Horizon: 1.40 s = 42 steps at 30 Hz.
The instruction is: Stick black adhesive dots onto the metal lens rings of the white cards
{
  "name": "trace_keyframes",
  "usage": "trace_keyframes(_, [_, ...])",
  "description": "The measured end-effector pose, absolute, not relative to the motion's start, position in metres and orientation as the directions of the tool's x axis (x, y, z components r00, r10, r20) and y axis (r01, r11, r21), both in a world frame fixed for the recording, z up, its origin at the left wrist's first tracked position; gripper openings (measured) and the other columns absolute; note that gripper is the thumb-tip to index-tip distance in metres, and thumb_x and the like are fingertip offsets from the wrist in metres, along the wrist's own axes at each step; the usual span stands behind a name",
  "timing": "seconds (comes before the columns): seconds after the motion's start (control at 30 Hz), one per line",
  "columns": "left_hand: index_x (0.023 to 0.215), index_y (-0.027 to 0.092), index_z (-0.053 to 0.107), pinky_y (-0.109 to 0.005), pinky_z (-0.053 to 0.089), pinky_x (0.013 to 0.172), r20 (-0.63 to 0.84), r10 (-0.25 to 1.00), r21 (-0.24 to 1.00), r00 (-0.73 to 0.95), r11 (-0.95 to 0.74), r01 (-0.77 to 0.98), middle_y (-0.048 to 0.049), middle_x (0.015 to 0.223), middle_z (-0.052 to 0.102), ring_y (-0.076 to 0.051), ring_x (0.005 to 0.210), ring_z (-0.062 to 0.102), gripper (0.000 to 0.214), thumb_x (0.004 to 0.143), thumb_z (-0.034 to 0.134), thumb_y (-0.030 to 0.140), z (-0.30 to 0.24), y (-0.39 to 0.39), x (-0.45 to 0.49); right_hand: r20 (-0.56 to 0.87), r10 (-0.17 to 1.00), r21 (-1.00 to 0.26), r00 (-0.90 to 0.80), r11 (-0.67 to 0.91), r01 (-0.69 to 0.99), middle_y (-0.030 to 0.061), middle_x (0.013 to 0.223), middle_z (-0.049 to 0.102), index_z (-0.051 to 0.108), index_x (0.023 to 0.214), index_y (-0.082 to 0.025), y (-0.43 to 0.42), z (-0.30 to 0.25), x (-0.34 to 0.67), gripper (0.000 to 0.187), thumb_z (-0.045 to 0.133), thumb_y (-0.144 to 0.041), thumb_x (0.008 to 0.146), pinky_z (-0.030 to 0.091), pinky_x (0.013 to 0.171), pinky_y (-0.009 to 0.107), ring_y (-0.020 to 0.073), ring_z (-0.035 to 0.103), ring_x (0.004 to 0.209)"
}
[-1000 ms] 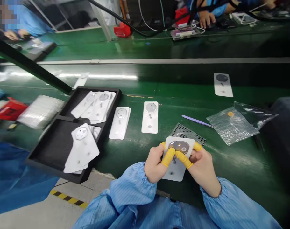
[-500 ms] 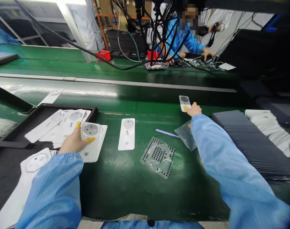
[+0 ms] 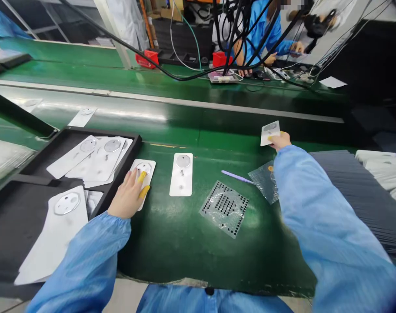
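Observation:
My left hand [image 3: 128, 194], with yellow finger covers on thumb and forefinger, lies over a white panel [image 3: 148, 166] beside the black tray. Its fingers are outstretched on the panel's face, covering the lower left part. My right hand [image 3: 280, 141] pinches a small-looking white panel [image 3: 271, 128] with a grey disc, raised at the far side of the bench. Between the hands, another white panel [image 3: 181, 180] with a round grey disc lies flat. To its right are a clear sheet of black dots [image 3: 224, 208], a lilac stick-like tool [image 3: 236, 176] and a clear bubble-textured bag [image 3: 265, 184].
At left, the black tray [image 3: 137, 141] holds several overlapping white panels [image 3: 101, 167]; a second pile [image 3: 62, 221] lies nearer. Dark sheets [image 3: 357, 191] and white pieces [image 3: 383, 167] are stacked at right. Black cables [image 3: 188, 78] hang across the back, before a co-worker in blue.
My left hand has moved from a panel held over another onto the single panel now visible beside the tray. My right hand keeps its panel, which has turned. The view has shifted.

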<state>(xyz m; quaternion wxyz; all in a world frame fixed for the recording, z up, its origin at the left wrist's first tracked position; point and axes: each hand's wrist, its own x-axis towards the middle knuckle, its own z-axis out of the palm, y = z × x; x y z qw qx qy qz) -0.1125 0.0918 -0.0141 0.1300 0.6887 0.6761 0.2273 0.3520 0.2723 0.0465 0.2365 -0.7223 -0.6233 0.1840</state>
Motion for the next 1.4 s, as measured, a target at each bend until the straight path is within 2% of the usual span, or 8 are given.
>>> trace_keyframes(0.1, [0.134,0.016,0.045,-0.057,0.014,0.115,0.174,0.981,0.563,-0.084,-0.029,0.826,-0.0141,0.154,0.026,-0.038,0.144,0.013,0.055,0.086,0.05,0.041,0.006,0.067,-0.077,-0.001,0.998,-0.788,0.061,-0.039,0.615,0.007,0.116,0.061,0.053,0.122,-0.02,0.226,0.049,0.312,0.036,0.032,-0.038,0.098,0.055,0.078,0.036,0.0222,0.062,0.102])
trace_keyframes(0.23, [0.15,0.03,0.007,-0.049,0.036,0.108,0.011,0.993,0.997,-0.118,-0.002,0.075,-0.014,0.153,0.031,-0.031,0.134,0.041,0.094,0.079,0.066,0.047,0.025,0.041,0.004,-0.055,0.985,-0.921,-0.161,0.012,0.389,0.0064,0.107,0.068,0.055,0.117,-0.023,0.117,0.041,0.242,0.035,0.049,-0.045,0.091,0.058,0.067,0.033,0.0204,0.068,0.087])
trace_keyframes(0.37, [0.149,0.031,0.005,-0.037,0.056,0.079,-0.224,0.968,0.914,-0.112,0.169,-0.368,-0.0128,0.12,0.065,-0.026,0.097,0.068,0.102,0.074,0.072,0.042,0.021,0.037,0.036,-0.079,0.908,-0.946,-0.412,0.063,0.319,0.0078,0.101,0.069,0.058,0.114,-0.019,0.03,0.016,0.215,0.04,0.06,-0.046,0.084,0.059,0.069,0.032,0.0194,0.068,0.085])
trace_keyframes(0.43, [0.149,0.034,0.007,-0.034,0.056,0.072,-0.247,0.946,0.923,-0.212,0.162,-0.349,-0.0078,0.112,0.069,-0.022,0.085,0.07,0.101,0.073,0.073,0.034,0.017,0.036,0.022,0.059,0.928,-0.855,-0.368,0.237,0.462,0.0114,0.114,0.064,0.057,0.116,-0.021,0.014,-0.002,0.224,0.041,0.065,-0.042,0.081,0.056,0.084,0.04,0.0239,0.063,0.101])
trace_keyframes(0.6, [0.1,0.016,0.073,-0.032,0.053,0.061,-0.349,0.926,0.937,-0.146,0.35,-0.017,-0.0125,0.095,0.074,-0.023,0.072,0.067,0.034,0.071,0.072,0.034,0.015,0.024,-0.016,0.342,0.879,-0.635,-0.332,0.477,0.607,0.0101,0.1,0.065,0.064,0.1,-0.023,0.014,-0.031,0.251,0.016,0.054,-0.019,0.088,0.055,0.078,0.038,0.0218,0.062,0.091])
trace_keyframes(0.9, [0.08,0.01,0.074,-0.023,0.044,0.049,-0.503,0.826,0.851,0.255,0.525,-0.021,-0.0075,0.07,0.072,-0.016,0.057,0.061,0.041,0.07,0.072,0.05,0.002,0.007,0.045,0.506,0.836,-0.647,-0.21,0.529,0.548,0.0049,0.094,0.069,0.059,0.113,-0.03,-0.013,-0.02,0.256,0.034,0.059,-0.013,0.084,0.058,0.069,0.035,0.0197,0.067,0.081])
trace_keyframes(1.03, [0.083,0.009,0.075,-0.024,0.048,0.053,-0.546,0.802,0.803,0.241,0.583,-0.121,-0.0107,0.082,0.074,-0.015,0.061,0.062,0.043,0.065,0.077,0.048,-0.002,0.01,0.051,0.395,0.798,-0.71,-0.455,0.579,0.401,0.0064,0.101,0.068,0.06,0.115,-0.026,-0.011,-0.011,0.262,0.033,0.061,-0.015,0.083,0.058,0.076,0.034,0.0189,0.066,0.088])
trace_keyframes(1.4, [0.095,0.011,0.073,-0.026,0.052,0.06,-0.376,0.883,0.924,0.279,0.381,0.04,-0.01,0.09,0.073,-0.021,0.077,0.066,0.031,0.08,0.066,0.037,-0.009,0.0,0.056,0.392,0.834,-0.717,-0.389,0.542,0.44,0.0078,0.102,0.065,0.063,0.108,-0.022,0.008,0.001,0.234,0.026,0.057,-0.011,0.086,0.057,0.077,0.032,0.0175,0.064,0.092])
